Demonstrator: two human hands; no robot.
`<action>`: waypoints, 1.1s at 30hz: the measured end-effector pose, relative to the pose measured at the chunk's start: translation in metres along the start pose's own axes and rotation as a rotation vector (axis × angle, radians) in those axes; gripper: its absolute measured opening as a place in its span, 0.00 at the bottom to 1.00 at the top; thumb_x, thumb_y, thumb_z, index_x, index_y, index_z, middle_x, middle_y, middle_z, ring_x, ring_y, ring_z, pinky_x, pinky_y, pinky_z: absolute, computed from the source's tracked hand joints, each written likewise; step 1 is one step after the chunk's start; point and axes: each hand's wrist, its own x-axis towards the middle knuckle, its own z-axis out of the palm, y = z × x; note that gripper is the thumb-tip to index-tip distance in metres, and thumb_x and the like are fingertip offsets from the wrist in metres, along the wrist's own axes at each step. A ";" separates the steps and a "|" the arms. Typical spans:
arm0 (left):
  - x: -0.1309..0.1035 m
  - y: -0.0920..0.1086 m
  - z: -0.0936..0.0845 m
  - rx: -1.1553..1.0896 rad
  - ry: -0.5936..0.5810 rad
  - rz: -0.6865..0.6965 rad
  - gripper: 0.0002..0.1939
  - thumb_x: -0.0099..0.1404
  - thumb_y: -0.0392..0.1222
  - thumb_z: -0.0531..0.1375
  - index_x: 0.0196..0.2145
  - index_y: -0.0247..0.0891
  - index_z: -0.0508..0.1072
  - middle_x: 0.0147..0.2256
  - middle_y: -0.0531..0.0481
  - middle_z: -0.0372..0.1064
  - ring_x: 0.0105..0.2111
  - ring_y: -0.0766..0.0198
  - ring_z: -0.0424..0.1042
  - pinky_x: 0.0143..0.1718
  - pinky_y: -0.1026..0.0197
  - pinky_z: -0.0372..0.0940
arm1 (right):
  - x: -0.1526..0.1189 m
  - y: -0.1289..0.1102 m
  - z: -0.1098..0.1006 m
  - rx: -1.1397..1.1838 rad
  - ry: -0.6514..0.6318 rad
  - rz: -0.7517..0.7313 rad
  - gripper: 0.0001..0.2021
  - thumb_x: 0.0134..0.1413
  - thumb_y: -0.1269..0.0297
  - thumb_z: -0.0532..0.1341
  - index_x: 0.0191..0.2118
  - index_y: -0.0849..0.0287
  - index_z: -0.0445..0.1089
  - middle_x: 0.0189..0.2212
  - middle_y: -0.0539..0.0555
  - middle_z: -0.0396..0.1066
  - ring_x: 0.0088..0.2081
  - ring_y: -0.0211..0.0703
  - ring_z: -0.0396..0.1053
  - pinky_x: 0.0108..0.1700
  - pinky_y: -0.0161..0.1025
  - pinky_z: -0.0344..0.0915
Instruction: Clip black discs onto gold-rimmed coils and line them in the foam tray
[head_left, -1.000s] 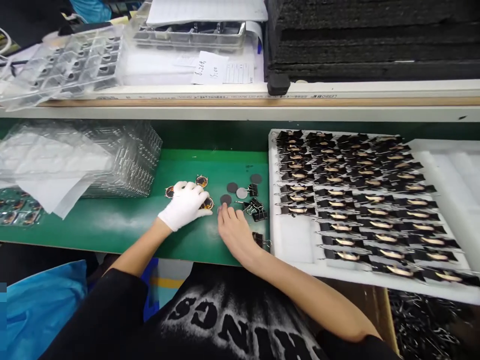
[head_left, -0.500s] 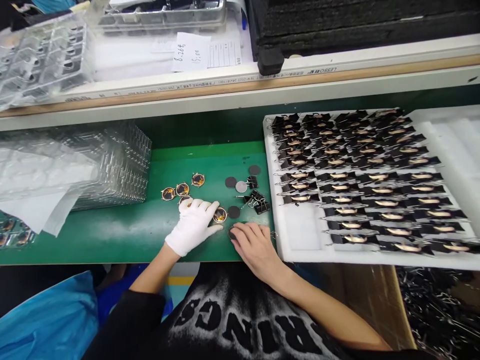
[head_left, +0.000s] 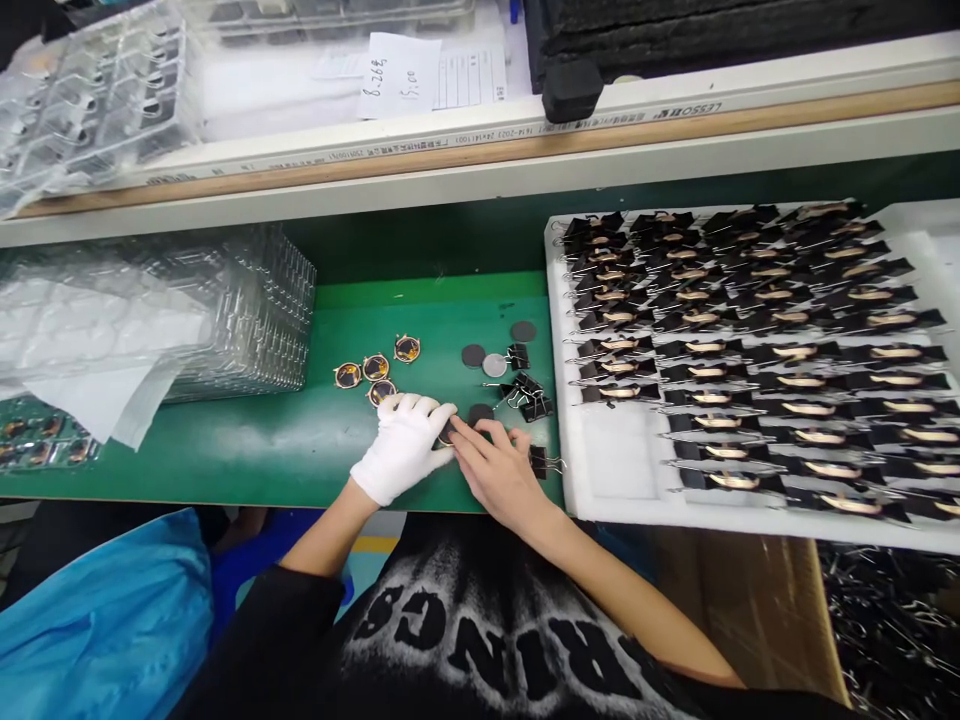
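Note:
My left hand (head_left: 405,450), in a white glove, grips a gold-rimmed watch head at the table's front, thumb and fingers around its edge. Bare, my right hand (head_left: 499,475) presses a black round pad (head_left: 446,432) over that watch's face with its fingertips; the face is mostly covered. Just behind my left fingers lies a watch head (head_left: 382,391) with a dark and orange dial, and several more (head_left: 347,375) are beyond it. Another black pad (head_left: 481,412) is behind my right fingers. Black binder clips (head_left: 532,397) lie farther back, and one clip (head_left: 538,460) is beside my right hand.
On the right, a white foam tray (head_left: 615,465) bears rows of clipped watch heads. Stacked clear plastic trays (head_left: 247,320) stand on the left. A shelf edge (head_left: 480,170) runs across the back. A box of loose clips (head_left: 892,620) sits below, at right.
My right hand has moved left with the black pad, from the table onto the watch in my left hand. The watch's dial is now mostly hidden. The whole view has shifted slightly.

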 end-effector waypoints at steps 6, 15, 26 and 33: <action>0.004 0.000 0.003 0.011 0.002 0.032 0.16 0.64 0.49 0.63 0.47 0.39 0.75 0.42 0.43 0.75 0.46 0.48 0.70 0.49 0.44 0.57 | -0.007 -0.005 -0.010 0.017 0.099 0.124 0.14 0.70 0.67 0.58 0.56 0.61 0.73 0.61 0.61 0.71 0.54 0.54 0.65 0.50 0.49 0.58; 0.014 0.010 -0.035 -0.053 0.310 0.346 0.13 0.61 0.46 0.63 0.43 0.40 0.75 0.37 0.47 0.78 0.41 0.53 0.74 0.51 0.45 0.58 | 0.010 0.003 -0.049 1.087 -0.079 0.567 0.18 0.64 0.61 0.63 0.57 0.57 0.73 0.44 0.55 0.81 0.42 0.47 0.79 0.42 0.42 0.72; 0.076 0.038 -0.014 0.114 0.004 0.016 0.23 0.65 0.59 0.64 0.44 0.35 0.75 0.44 0.37 0.73 0.45 0.44 0.71 0.43 0.48 0.60 | -0.040 0.050 -0.096 1.768 0.270 0.943 0.13 0.49 0.61 0.76 0.40 0.53 0.78 0.36 0.49 0.80 0.36 0.36 0.78 0.37 0.29 0.74; 0.076 0.037 -0.028 -0.123 0.074 -0.070 0.20 0.71 0.57 0.58 0.47 0.37 0.74 0.33 0.49 0.75 0.33 0.58 0.73 0.38 0.56 0.59 | -0.035 0.059 -0.092 1.805 0.271 0.898 0.13 0.50 0.61 0.76 0.42 0.52 0.80 0.43 0.53 0.80 0.42 0.39 0.78 0.45 0.34 0.77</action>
